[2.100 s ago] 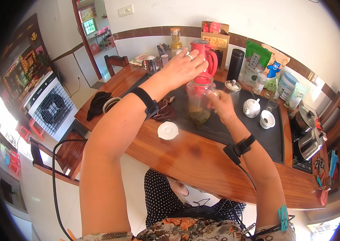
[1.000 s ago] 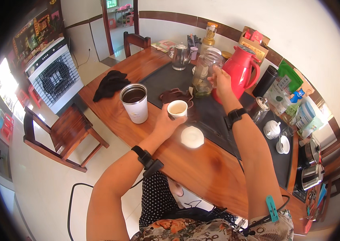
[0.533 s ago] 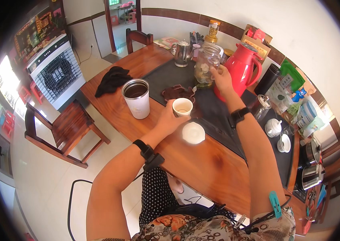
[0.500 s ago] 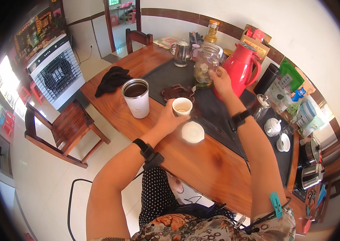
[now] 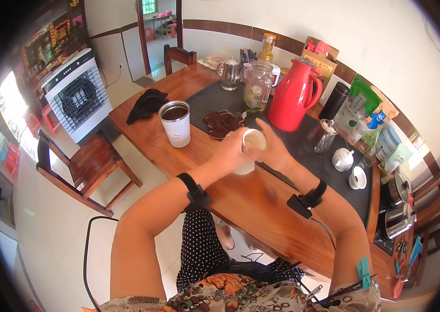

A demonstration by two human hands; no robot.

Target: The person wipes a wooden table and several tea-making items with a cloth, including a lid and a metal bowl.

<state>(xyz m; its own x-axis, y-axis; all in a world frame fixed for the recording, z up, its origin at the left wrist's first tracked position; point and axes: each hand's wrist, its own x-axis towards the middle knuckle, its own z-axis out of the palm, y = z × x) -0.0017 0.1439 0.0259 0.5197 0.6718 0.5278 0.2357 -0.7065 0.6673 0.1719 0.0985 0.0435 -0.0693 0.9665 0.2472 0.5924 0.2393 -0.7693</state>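
My left hand (image 5: 229, 152) is closed around a small pale paper cup (image 5: 257, 138), held tilted above the table's near edge. Close against the cup's right side is my right hand (image 5: 278, 155), fingers apart and one stretched upward; whether it touches the cup I cannot tell. Below the cup a white round lid or dish (image 5: 246, 168) on the wood is partly hidden by my hands. To the left stands a white tumbler (image 5: 177, 130) with dark liquid inside. A crumpled brown cloth (image 5: 223, 124) lies just beyond my hands.
A glass jug (image 5: 258, 88), a red thermos (image 5: 295, 96) and a metal teapot (image 5: 230, 74) stand farther back. At the right are a glass pot (image 5: 323, 136), a white teapot (image 5: 343, 159) and a white cup (image 5: 357, 178). A wooden chair (image 5: 87, 164) stands left of the table.
My right hand has let go of the glass jug and come down beside the paper cup. My left hand has moved the cup slightly right, and the cup is more tilted.
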